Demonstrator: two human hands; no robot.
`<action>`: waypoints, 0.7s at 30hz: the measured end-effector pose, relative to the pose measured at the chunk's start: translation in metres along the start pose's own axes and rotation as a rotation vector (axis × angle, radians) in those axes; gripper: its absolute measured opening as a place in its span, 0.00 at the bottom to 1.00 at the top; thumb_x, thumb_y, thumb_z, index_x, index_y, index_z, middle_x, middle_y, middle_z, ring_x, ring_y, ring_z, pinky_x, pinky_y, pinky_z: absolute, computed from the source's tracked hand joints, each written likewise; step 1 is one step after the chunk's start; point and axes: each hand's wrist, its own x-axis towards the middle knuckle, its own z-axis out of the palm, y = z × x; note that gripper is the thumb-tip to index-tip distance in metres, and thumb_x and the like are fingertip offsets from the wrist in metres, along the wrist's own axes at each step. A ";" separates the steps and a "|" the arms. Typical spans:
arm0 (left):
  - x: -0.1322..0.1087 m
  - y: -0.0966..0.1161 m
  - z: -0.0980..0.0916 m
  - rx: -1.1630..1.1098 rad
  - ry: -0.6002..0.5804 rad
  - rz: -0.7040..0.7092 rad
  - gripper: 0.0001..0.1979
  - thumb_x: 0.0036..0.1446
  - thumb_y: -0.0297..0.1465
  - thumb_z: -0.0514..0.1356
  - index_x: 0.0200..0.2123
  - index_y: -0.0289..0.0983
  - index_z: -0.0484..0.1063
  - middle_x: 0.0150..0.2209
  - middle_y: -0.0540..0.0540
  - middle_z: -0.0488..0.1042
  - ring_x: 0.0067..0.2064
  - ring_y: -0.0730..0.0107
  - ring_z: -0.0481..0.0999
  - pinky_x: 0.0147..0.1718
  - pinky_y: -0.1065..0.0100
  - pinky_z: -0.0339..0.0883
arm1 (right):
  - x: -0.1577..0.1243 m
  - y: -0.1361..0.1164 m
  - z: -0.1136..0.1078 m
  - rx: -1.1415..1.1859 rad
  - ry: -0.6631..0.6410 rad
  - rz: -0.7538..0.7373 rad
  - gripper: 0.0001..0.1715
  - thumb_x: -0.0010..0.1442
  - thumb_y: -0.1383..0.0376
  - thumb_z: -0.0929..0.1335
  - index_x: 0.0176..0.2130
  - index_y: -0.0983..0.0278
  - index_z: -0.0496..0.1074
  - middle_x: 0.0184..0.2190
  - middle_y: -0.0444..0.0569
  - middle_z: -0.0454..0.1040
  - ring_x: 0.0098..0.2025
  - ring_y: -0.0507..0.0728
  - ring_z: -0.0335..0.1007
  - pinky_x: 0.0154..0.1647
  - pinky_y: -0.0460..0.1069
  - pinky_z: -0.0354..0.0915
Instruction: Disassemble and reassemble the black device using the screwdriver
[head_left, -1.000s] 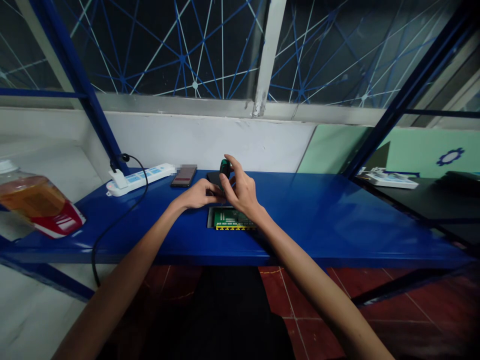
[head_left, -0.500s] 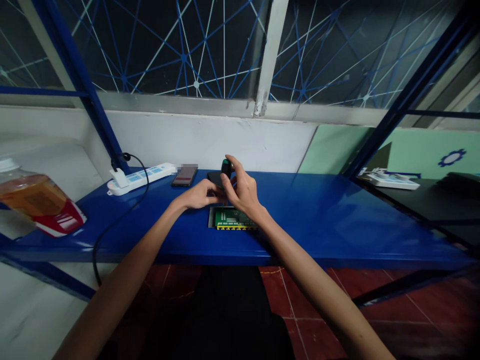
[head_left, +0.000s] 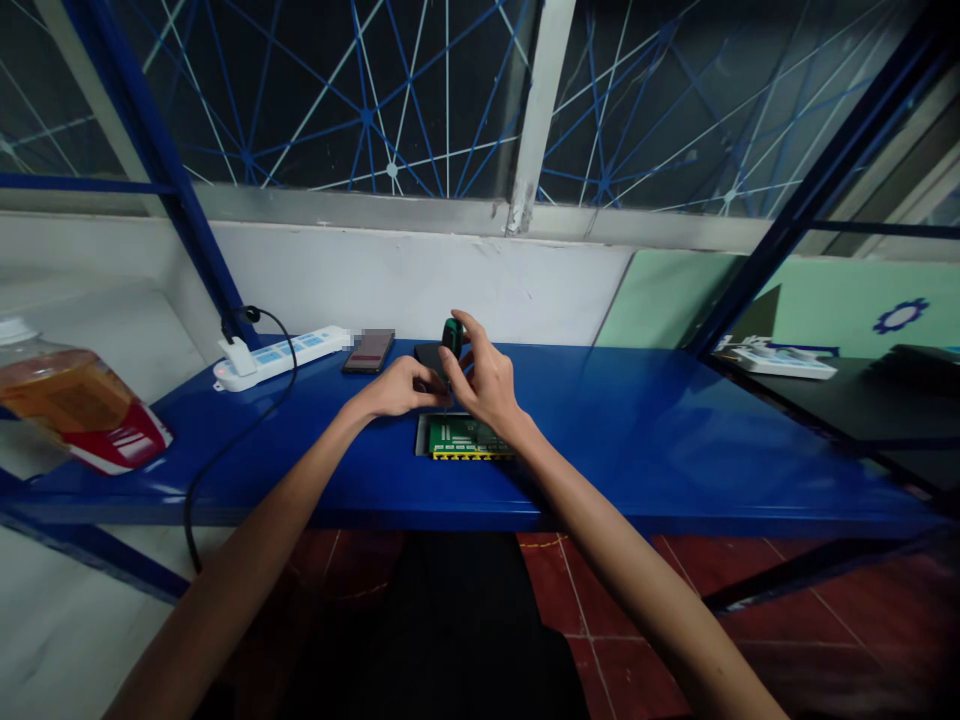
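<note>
My right hand (head_left: 489, 378) is closed around the black-and-green handle of a screwdriver (head_left: 451, 338), which stands upright with its shaft pointing down. At the shaft, the fingers of my left hand (head_left: 397, 388) are pinched together, just below the handle. Under both hands lies a green circuit board (head_left: 450, 436) with a row of yellow parts along its front edge, set in a shallow grey metal case (head_left: 423, 436). My right hand and wrist cover the board's right part. The screwdriver's tip is too small to make out. A dark flat object (head_left: 427, 354) sits behind my left hand.
On the blue table (head_left: 637, 440), a phone (head_left: 370, 351) and a white power strip (head_left: 289, 357) lie to the left, with a black cable (head_left: 247, 432) running over the front edge. A bottle of amber drink (head_left: 82, 400) stands far left. Blue frame posts rise on both sides.
The screwdriver handle has turned slightly, showing more of its green. Both hands stay in nearly the same place over the board.
</note>
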 end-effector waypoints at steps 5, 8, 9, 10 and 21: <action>0.000 0.002 0.000 0.000 -0.036 0.028 0.09 0.51 0.32 0.64 0.33 0.32 0.80 0.33 0.42 0.81 0.35 0.66 0.77 0.39 0.66 0.68 | 0.001 0.000 -0.001 0.014 0.004 -0.004 0.28 0.67 0.57 0.58 0.63 0.63 0.54 0.44 0.53 0.75 0.30 0.54 0.73 0.32 0.50 0.68; 0.000 0.002 0.000 0.005 -0.056 0.038 0.09 0.52 0.31 0.63 0.35 0.33 0.80 0.34 0.43 0.81 0.36 0.66 0.77 0.40 0.67 0.68 | 0.001 -0.001 -0.001 0.007 0.000 0.009 0.28 0.67 0.57 0.58 0.63 0.62 0.55 0.41 0.52 0.76 0.30 0.54 0.72 0.31 0.50 0.67; 0.000 0.002 0.000 0.006 -0.062 0.042 0.09 0.52 0.31 0.63 0.36 0.34 0.80 0.34 0.43 0.81 0.37 0.66 0.77 0.40 0.67 0.67 | 0.001 -0.001 -0.001 0.007 -0.001 0.010 0.28 0.67 0.57 0.58 0.63 0.62 0.55 0.40 0.51 0.76 0.29 0.54 0.72 0.31 0.50 0.67; 0.000 0.002 -0.001 0.007 -0.067 0.045 0.10 0.53 0.31 0.62 0.37 0.34 0.80 0.35 0.43 0.81 0.37 0.66 0.77 0.40 0.67 0.67 | 0.001 -0.001 -0.001 0.009 -0.001 0.009 0.28 0.67 0.57 0.58 0.63 0.62 0.55 0.40 0.52 0.76 0.29 0.54 0.72 0.31 0.50 0.67; 0.000 0.000 -0.001 0.018 -0.112 0.059 0.09 0.53 0.30 0.63 0.37 0.34 0.80 0.35 0.44 0.81 0.36 0.67 0.77 0.39 0.68 0.67 | 0.000 -0.001 -0.002 0.010 -0.010 -0.005 0.27 0.67 0.59 0.57 0.63 0.62 0.53 0.43 0.52 0.75 0.31 0.54 0.73 0.32 0.50 0.68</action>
